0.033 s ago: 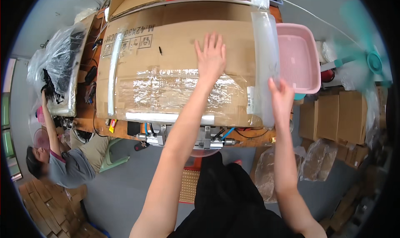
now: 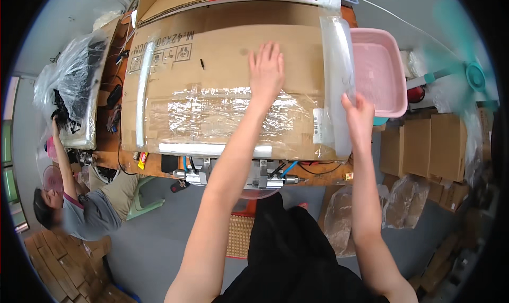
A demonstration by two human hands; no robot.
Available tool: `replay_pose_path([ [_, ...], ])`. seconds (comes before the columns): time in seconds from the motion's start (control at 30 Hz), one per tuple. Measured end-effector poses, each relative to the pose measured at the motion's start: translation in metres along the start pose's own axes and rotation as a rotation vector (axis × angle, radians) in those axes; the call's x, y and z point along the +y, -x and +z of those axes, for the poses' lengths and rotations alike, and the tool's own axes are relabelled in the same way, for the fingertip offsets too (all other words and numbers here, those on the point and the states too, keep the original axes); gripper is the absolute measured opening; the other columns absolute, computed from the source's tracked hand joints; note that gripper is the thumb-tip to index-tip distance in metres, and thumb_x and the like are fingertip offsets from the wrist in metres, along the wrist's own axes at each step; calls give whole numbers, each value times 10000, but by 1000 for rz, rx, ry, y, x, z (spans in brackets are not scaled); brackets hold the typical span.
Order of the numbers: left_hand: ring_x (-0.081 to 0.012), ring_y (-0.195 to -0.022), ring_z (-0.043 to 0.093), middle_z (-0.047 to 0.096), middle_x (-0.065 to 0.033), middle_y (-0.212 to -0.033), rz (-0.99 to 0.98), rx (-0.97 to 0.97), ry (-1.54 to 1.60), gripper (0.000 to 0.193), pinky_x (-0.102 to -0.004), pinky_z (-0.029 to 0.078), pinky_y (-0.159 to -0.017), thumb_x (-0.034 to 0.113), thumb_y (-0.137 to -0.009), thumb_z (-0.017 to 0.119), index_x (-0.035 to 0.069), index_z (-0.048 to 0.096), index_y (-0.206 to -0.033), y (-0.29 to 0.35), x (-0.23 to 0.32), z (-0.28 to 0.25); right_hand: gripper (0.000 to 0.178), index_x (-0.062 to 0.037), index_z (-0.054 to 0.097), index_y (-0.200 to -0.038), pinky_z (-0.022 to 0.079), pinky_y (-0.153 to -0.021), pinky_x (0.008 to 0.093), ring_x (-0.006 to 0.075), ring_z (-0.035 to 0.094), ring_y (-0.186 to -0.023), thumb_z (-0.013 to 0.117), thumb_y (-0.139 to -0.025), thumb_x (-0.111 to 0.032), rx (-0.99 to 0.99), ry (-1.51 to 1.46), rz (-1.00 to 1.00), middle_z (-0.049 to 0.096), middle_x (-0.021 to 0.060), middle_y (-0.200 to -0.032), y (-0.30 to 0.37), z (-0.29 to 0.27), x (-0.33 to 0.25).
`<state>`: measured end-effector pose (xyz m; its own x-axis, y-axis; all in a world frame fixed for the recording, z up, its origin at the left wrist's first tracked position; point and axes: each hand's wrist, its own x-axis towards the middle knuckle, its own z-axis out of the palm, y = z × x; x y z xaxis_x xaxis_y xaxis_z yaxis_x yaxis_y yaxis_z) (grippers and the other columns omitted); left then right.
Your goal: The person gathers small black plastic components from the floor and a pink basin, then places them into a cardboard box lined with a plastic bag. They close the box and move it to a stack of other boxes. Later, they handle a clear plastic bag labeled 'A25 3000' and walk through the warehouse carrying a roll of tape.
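Note:
My left hand lies flat on a large sheet of brown cardboard, palm down with the fingers stretched out. Glossy clear tape covers the cardboard nearer to me, below the hand. Along its right edge runs a long strip of clear plastic film. My right hand is at the outer edge of this film, thumb against it and fingers curled in, pinching the edge. A small black pen-like piece lies left of my left hand.
A pink plastic basket stands right of the film. Metal clamps sit at the table's front edge. At the left, another person reaches to black material under clear plastic. A green fan and cardboard boxes are at right.
My right hand has shifted slightly, its thumb now closer against the film's edge. The fingers of my left hand have drawn a little closer together.

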<state>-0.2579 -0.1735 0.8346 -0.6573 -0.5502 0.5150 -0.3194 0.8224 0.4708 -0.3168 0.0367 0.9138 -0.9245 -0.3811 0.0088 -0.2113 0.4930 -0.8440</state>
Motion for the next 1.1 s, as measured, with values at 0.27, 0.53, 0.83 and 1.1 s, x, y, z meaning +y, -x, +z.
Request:
replay_pose_path([
  [0.27, -274, -1244, 368, 413, -141, -1322, 213, -299, 152, 424, -423, 260, -1049, 231, -905, 433, 21, 422, -1274, 68, 73, -25, 468, 73, 506, -1129, 471, -768, 307, 171, 578, -902, 633, -835, -267, -324, -436, 298, 605, 136, -990, -43, -5, 5],
  [0.53, -228, -1344, 211, 242, -97, -1448, 175, -386, -74, 567, -465, 152, -1091, 300, -916, 383, 32, 225, -1390, 78, 80, -14, 441, 72, 448, -1184, 506, -793, 353, 225, 590, -951, 558, -881, -229, -441, -653, 376, 587, 183, -1044, -69, -5, 24],
  [0.83, -187, -1349, 199, 221, -70, -1459, 164, -418, -138, 555, -517, 114, -1084, 320, -919, 360, 58, 238, -1393, 77, 81, -13, 367, 51, 458, -1174, 525, -698, 316, 194, 615, -881, 524, -900, -184, -331, -610, 292, 601, 153, -1028, -40, -14, 5],
  [1.1, -201, -1346, 207, 234, -82, -1452, 148, -399, -119, 548, -519, 114, -1084, 314, -917, 364, 55, 251, -1387, 79, 78, -9, 574, 39, 426, -1251, 412, -888, 300, 148, 528, -993, 689, -786, -169, -518, -483, 410, 556, 87, -1127, 30, -30, 25],
])
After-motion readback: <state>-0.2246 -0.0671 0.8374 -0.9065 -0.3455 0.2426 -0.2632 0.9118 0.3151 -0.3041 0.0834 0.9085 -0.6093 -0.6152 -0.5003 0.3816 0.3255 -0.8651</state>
